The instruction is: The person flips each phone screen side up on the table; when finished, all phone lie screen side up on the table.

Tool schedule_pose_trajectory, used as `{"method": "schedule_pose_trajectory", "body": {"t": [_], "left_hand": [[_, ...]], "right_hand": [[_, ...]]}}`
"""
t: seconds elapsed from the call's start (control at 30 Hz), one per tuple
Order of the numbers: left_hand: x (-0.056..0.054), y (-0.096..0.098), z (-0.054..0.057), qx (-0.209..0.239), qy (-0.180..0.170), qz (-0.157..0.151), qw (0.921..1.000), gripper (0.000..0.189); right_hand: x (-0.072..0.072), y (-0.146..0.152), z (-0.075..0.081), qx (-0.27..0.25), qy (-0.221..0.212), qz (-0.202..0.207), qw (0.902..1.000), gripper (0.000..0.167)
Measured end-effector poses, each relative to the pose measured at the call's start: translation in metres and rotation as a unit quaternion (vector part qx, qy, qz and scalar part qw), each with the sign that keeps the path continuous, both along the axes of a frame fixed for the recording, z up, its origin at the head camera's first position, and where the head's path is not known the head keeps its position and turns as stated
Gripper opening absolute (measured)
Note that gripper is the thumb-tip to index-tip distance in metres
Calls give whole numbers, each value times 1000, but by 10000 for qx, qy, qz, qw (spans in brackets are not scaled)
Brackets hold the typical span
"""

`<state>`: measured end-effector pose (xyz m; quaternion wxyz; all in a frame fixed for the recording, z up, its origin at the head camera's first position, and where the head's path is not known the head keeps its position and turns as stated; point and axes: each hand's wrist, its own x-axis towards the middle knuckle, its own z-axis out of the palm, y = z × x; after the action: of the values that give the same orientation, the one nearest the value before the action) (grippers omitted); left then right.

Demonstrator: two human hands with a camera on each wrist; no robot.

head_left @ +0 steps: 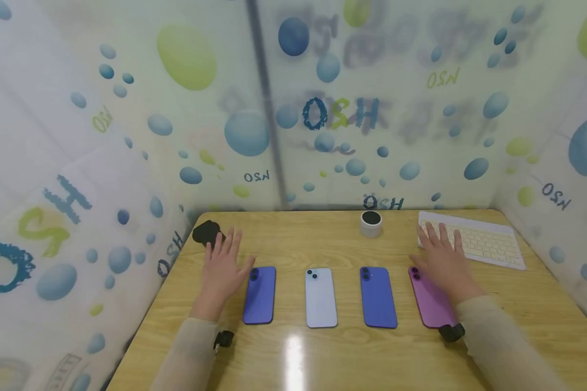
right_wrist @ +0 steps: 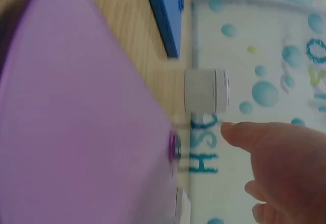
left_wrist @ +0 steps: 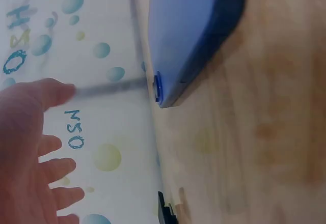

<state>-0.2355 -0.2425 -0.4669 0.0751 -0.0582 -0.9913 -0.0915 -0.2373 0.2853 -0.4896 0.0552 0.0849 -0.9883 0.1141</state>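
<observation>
Four phones would be several: a blue phone (head_left: 260, 296) at left, a pale blue phone (head_left: 321, 298), a second blue phone (head_left: 379, 297) and a pink phone (head_left: 431, 298) lie backs up in a row. My left hand (head_left: 223, 271) is spread beside the left blue phone, holding nothing. Over the pink phone's upper right part and the near edge of the keyboard (head_left: 489, 241) hovers my right hand (head_left: 445, 266), fingers spread. In the right wrist view the pink phone (right_wrist: 81, 112) looms close, apart from the thumb.
A small white cylinder with a dark top (head_left: 370, 225) stands at the back. Beyond my left fingertips is a black object (head_left: 207, 232). Printed curtain walls (head_left: 323, 163) border the wooden table (head_left: 293, 233) at the back and sides.
</observation>
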Motion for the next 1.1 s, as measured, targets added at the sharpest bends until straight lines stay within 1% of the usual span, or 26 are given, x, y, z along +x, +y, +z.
{"method": "schedule_pose_trajectory", "body": {"t": [0.13,0.3,0.37,0.43,0.6,0.77,0.87,0.97,1.1], "left_hand": [[5,-5,-3,63,243,-123,9996,82],[15,-13,-10,244,570,-301,9976,69],[20,-17,-13,318,591,-422,9969,62],[25,-21,-16,442,552,-539,9960,56],[37,-33,-22,870,330,-923,9914,50],[44,-42,-26,1131,-78,-1333,9846,51],[48,-45,-25,1285,-352,-1459,9803,54],[51,-47,-24,1349,-608,-1545,9769,58],[52,-49,-24,1392,-846,-1690,9721,64]], "right_hand": [[-4,-29,1,-8,227,366,9991,72],[-10,-65,-2,-255,526,996,9933,59],[-12,-79,-2,-363,592,1200,9903,55],[-13,-93,-4,-437,557,1320,9887,52],[-15,-128,-9,-632,208,1477,9868,46],[-15,-160,-13,-816,-77,1721,9817,44],[-15,-178,-12,-831,-181,1875,9786,44],[-15,-194,-11,-877,-329,2061,9740,46],[-17,-215,-11,-1079,-496,2379,9640,48]]}}
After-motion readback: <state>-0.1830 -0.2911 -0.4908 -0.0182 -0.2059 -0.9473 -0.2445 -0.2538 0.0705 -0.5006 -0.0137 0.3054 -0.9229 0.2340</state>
